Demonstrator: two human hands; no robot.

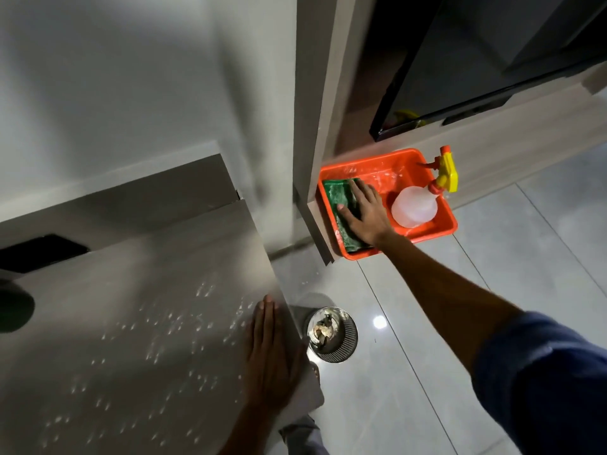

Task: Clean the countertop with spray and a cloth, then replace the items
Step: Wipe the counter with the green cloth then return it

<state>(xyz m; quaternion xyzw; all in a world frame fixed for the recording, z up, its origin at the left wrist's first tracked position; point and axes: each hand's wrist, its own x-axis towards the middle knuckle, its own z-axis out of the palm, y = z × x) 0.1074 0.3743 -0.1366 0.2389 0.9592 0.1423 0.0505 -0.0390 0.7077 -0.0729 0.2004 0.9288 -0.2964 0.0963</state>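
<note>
A grey countertop [138,290] fills the lower left, speckled with white spray droplets. My left hand [271,353] lies flat on its right edge, fingers together, holding nothing. On the floor to the right an orange tub [440,224] holds a green cloth [336,200] and a clear spray bottle [414,206] with a yellow and orange trigger head. My right hand [366,213] reaches down into the tub and rests on the green cloth, fingers spread over it. Whether the fingers grip the cloth does not show.
A round metal bin [333,333] with scraps inside stands on the tiled floor just right of the counter's edge. A wooden cabinet panel [315,126] rises beside the tub, with a dark appliance [492,54] above. A black object [39,252] sits at the counter's left.
</note>
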